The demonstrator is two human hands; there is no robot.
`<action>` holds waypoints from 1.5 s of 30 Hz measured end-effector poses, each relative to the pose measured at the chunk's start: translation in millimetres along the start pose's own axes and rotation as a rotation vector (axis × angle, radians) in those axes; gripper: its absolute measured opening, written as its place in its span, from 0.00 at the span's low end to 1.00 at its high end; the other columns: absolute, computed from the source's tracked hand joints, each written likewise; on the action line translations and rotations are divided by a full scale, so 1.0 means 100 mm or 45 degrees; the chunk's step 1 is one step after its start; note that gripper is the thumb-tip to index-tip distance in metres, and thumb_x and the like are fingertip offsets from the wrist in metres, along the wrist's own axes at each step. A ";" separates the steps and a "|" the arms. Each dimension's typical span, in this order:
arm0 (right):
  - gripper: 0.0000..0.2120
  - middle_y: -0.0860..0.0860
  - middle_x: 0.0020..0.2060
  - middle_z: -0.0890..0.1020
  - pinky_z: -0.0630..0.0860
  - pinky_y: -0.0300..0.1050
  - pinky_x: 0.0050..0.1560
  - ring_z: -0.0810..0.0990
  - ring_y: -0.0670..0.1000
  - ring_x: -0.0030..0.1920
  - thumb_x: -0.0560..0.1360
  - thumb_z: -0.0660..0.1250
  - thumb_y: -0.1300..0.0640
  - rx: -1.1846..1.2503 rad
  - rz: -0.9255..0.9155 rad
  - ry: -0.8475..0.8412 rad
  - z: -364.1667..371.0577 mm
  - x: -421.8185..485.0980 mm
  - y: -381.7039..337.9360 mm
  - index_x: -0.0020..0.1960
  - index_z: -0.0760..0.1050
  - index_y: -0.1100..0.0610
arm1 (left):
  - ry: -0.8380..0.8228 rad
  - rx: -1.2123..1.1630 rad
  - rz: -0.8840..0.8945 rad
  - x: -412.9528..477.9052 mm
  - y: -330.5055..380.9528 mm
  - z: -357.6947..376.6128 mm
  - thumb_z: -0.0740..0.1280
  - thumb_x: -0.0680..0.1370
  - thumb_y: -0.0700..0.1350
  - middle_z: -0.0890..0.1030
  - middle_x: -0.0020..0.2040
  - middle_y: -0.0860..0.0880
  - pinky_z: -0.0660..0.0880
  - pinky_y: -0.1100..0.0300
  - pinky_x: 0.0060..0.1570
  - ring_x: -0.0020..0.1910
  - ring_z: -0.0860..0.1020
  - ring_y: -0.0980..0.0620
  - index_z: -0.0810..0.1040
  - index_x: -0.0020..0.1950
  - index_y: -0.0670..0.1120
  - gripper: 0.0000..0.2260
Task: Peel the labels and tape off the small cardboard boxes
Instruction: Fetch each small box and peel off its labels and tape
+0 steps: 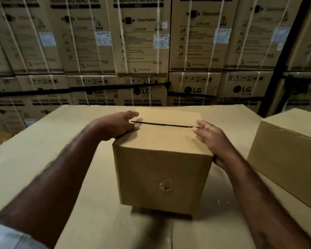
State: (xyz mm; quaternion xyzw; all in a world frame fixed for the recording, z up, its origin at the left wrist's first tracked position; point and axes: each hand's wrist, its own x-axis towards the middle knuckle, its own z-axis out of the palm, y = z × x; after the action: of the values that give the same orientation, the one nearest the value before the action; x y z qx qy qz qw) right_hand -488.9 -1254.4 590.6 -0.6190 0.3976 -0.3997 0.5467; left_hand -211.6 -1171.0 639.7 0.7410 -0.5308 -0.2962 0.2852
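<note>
- My left hand (118, 125) lies loose on the top left edge of the small box (162, 169), gripping nothing, fingertips at the seam (165, 124).
- The box stands mid-desk (34, 141). I see no tape or label on its visible faces, so I'd brace it and turn it slowly to check the hidden sides.
- My right hand (212, 137) rests relaxed against the box's right side, holding nothing.
- A second box (286, 159) waits further right.

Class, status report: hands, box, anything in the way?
Left hand, right hand touching small box, at seam ends. No label in view. Second box apart, right.
</note>
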 end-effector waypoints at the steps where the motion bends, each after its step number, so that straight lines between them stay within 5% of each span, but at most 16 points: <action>1: 0.22 0.48 0.64 0.76 0.72 0.39 0.50 0.75 0.48 0.58 0.79 0.68 0.55 -0.005 0.020 -0.036 -0.04 -0.02 -0.07 0.72 0.72 0.54 | 0.005 0.064 0.005 0.03 -0.02 0.04 0.67 0.82 0.48 0.68 0.76 0.47 0.64 0.50 0.74 0.72 0.68 0.46 0.65 0.78 0.54 0.25; 4: 0.16 0.43 0.59 0.79 0.74 0.52 0.54 0.76 0.47 0.58 0.77 0.66 0.46 -0.209 -0.016 -0.145 -0.14 -0.12 -0.31 0.65 0.77 0.46 | 0.026 0.251 0.031 0.07 -0.09 0.10 0.62 0.84 0.49 0.72 0.71 0.51 0.64 0.53 0.71 0.70 0.70 0.48 0.72 0.74 0.56 0.18; 7: 0.26 0.42 0.63 0.76 0.73 0.44 0.55 0.73 0.41 0.59 0.72 0.64 0.39 -0.374 -0.196 -0.284 -0.21 -0.27 -0.63 0.69 0.74 0.45 | -0.001 0.069 0.007 0.12 -0.24 0.17 0.62 0.84 0.46 0.78 0.65 0.53 0.71 0.55 0.63 0.61 0.76 0.52 0.78 0.67 0.56 0.13; 10: 0.35 0.44 0.69 0.71 0.73 0.45 0.55 0.72 0.46 0.62 0.64 0.63 0.31 -0.694 -0.207 -0.399 -0.10 -0.33 -0.82 0.71 0.70 0.37 | -0.057 0.025 0.012 0.14 -0.39 0.27 0.67 0.81 0.40 0.85 0.53 0.54 0.79 0.54 0.56 0.53 0.83 0.52 0.83 0.56 0.57 0.12; 14: 0.37 0.48 0.73 0.64 0.70 0.61 0.66 0.66 0.55 0.71 0.64 0.56 0.20 -1.159 -0.260 -0.338 0.25 -0.25 -0.78 0.71 0.63 0.30 | -0.046 -0.020 0.013 0.11 -0.46 0.27 0.68 0.79 0.37 0.87 0.42 0.53 0.80 0.61 0.41 0.40 0.84 0.57 0.84 0.46 0.54 0.11; 17: 0.38 0.52 0.70 0.64 0.69 0.59 0.63 0.67 0.58 0.68 0.66 0.55 0.19 -1.402 -0.290 -0.185 0.57 -0.20 -0.75 0.72 0.63 0.33 | 0.262 -0.371 0.127 0.06 -0.37 0.15 0.68 0.81 0.47 0.85 0.54 0.46 0.77 0.44 0.60 0.54 0.82 0.47 0.85 0.51 0.52 0.06; 20: 0.40 0.57 0.67 0.66 0.66 0.61 0.62 0.70 0.60 0.64 0.67 0.50 0.19 -1.563 -0.342 0.059 0.82 -0.09 -0.75 0.72 0.65 0.39 | 0.377 -0.712 0.385 -0.16 -0.08 0.02 0.64 0.80 0.59 0.84 0.58 0.48 0.73 0.49 0.61 0.61 0.79 0.44 0.82 0.59 0.49 0.17; 22: 0.38 0.58 0.65 0.66 0.66 0.61 0.62 0.70 0.59 0.63 0.70 0.51 0.21 -1.633 -0.371 0.151 0.90 0.02 -0.74 0.71 0.67 0.43 | 0.305 -0.583 0.525 -0.27 0.03 -0.01 0.65 0.78 0.60 0.83 0.59 0.50 0.74 0.52 0.60 0.62 0.79 0.50 0.80 0.63 0.49 0.20; 26: 0.24 0.53 0.63 0.68 0.69 0.56 0.62 0.71 0.55 0.62 0.78 0.59 0.34 -1.496 -0.528 0.006 0.84 0.21 -0.62 0.71 0.68 0.39 | 0.442 -0.234 0.486 -0.22 -0.12 0.11 0.66 0.82 0.47 0.77 0.57 0.60 0.75 0.71 0.49 0.53 0.75 0.73 0.79 0.62 0.52 0.09; 31: 0.14 0.49 0.48 0.75 0.77 0.51 0.48 0.74 0.49 0.49 0.79 0.65 0.52 -0.938 -0.936 0.076 0.67 0.19 -0.07 0.64 0.78 0.49 | 0.765 -0.346 0.567 -0.08 -0.59 0.28 0.64 0.82 0.46 0.76 0.61 0.51 0.76 0.60 0.62 0.64 0.76 0.54 0.79 0.59 0.57 0.09; 34: 0.13 0.50 0.49 0.77 0.75 0.52 0.47 0.74 0.52 0.50 0.76 0.65 0.58 -0.960 -1.065 0.255 0.65 0.09 0.32 0.58 0.82 0.53 | 0.829 -0.392 0.639 -0.06 -0.57 0.41 0.63 0.83 0.41 0.74 0.63 0.44 0.72 0.71 0.57 0.62 0.74 0.61 0.80 0.60 0.48 0.09; 36: 0.15 0.50 0.52 0.77 0.75 0.51 0.49 0.74 0.52 0.53 0.74 0.65 0.58 -1.001 -1.082 0.272 0.65 0.04 0.45 0.60 0.82 0.53 | 0.854 -0.419 0.641 -0.01 -0.56 0.40 0.63 0.83 0.38 0.73 0.63 0.42 0.71 0.74 0.56 0.60 0.74 0.67 0.80 0.61 0.44 0.10; 45: 0.20 0.48 0.61 0.73 0.72 0.55 0.59 0.70 0.54 0.63 0.75 0.66 0.40 -1.208 -1.023 0.097 0.70 0.00 0.47 0.65 0.79 0.44 | 0.831 -0.459 0.643 0.24 -0.66 0.30 0.64 0.82 0.45 0.76 0.61 0.51 0.69 0.61 0.68 0.67 0.73 0.55 0.81 0.60 0.53 0.10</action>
State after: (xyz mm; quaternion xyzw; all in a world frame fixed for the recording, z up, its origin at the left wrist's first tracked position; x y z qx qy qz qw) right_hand -426.9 -1233.4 538.0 -0.8810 0.2871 -0.3760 0.0044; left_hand -187.5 -1179.0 568.0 0.5812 -0.5173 -0.0558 0.6257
